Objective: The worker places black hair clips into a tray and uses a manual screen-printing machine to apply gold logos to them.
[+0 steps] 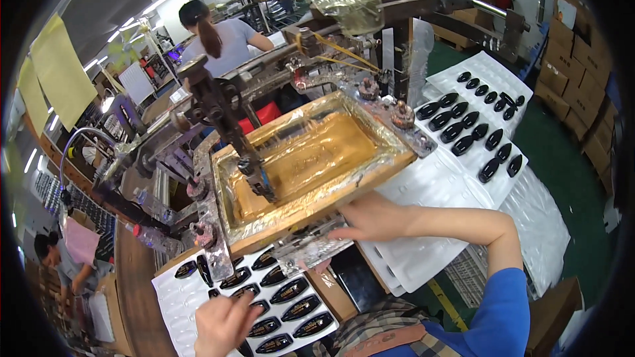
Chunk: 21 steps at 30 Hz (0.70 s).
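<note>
Black oval pieces (289,289) in white tray (173,291): my left hand (225,324) fingertips one, nothing gripped; right hand (374,218) flat, open under gold-ink screen frame (311,158); I'd seat squarely, avoiding smears.

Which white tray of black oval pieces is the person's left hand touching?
The near tray at lower left, under the left hand; the other tray lies far right, untouched.

Your right hand (374,218) was bare, and past its fingers the forearm ran uncovered up to a bright blue short sleeve (504,317). Your left hand (221,324) was bare too. A plaid garment with a tan strap (390,340) crossed your front.
</note>
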Motion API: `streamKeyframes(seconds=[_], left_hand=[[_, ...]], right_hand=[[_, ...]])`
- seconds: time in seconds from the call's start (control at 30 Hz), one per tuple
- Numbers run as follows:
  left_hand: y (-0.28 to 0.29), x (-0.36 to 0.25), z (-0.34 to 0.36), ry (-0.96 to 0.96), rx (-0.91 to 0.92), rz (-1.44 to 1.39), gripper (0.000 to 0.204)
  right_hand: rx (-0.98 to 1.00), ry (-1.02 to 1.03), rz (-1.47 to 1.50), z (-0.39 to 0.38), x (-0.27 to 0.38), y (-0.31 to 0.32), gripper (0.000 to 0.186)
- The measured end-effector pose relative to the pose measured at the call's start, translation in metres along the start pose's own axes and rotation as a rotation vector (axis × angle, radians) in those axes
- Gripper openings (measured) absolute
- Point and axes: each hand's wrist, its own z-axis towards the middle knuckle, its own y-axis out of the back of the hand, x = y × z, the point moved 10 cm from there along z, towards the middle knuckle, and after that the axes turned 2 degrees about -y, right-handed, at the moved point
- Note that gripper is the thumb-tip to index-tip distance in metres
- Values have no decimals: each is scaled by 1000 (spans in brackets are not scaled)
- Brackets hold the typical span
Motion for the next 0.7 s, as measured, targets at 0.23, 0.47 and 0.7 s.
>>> streamKeyframes(seconds=[0.23,0.47,0.7], left_hand=[[95,-118,53,-503,-458,-5,33],[100,-125,78,-608,-438,84,29],[51,-124,59,-482,-270,27,26]], right_hand=[[-158,-401,-258,-92,-81,73,54],[-17,-1067,-602,-208,-185,130,50],[365,-1132,-458,-247,-169,112,59]])
